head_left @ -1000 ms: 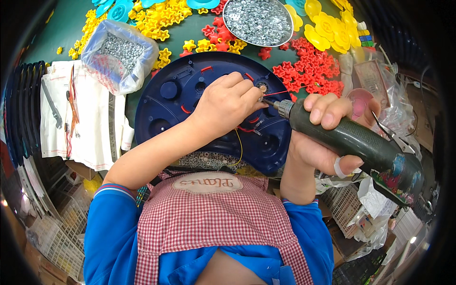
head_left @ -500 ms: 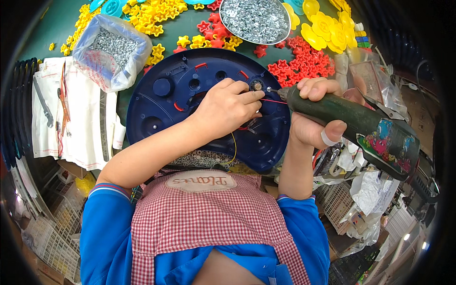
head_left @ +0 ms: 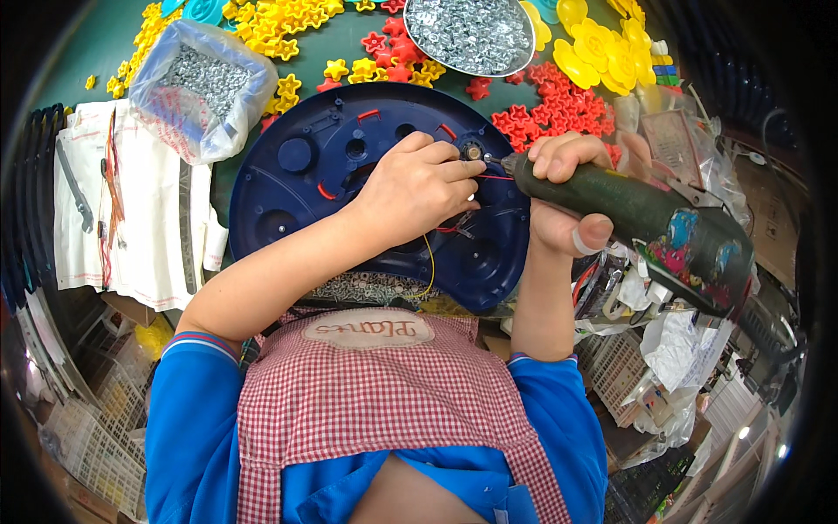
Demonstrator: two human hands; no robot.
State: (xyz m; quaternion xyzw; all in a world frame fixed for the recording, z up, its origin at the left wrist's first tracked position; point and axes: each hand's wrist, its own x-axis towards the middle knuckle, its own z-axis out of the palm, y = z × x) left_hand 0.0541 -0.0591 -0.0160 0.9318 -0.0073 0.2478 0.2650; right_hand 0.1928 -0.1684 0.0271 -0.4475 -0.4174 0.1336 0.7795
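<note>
A dark blue curved plastic shell (head_left: 262, 196) lies in front of me, its moulded inner side up, with red and yellow wires on it. My left hand (head_left: 421, 188) rests over its middle, fingers bent together beside a small round speaker-like part (head_left: 472, 150). Whatever those fingers pinch is mostly hidden; a small white tip shows below them. My right hand (head_left: 567, 166) grips a dark green electric screwdriver (head_left: 624, 205), tilted with its bit pointing left. A small screw seems to sit at the bit's end, close to my left index fingertip. White tape wraps my right thumb.
A plastic-lined box of small metal parts (head_left: 205, 83) stands at the far left, and a metal bowl of screws (head_left: 471, 35) at the back. Red star pieces (head_left: 559, 105), yellow stars (head_left: 275, 26) and yellow flower pieces (head_left: 602, 57) lie around. White packets (head_left: 131, 218) lie left.
My right hand has brought the electric screwdriver slightly left and up, so its bit is now beside my left fingertips. The shell has shifted a little left.
</note>
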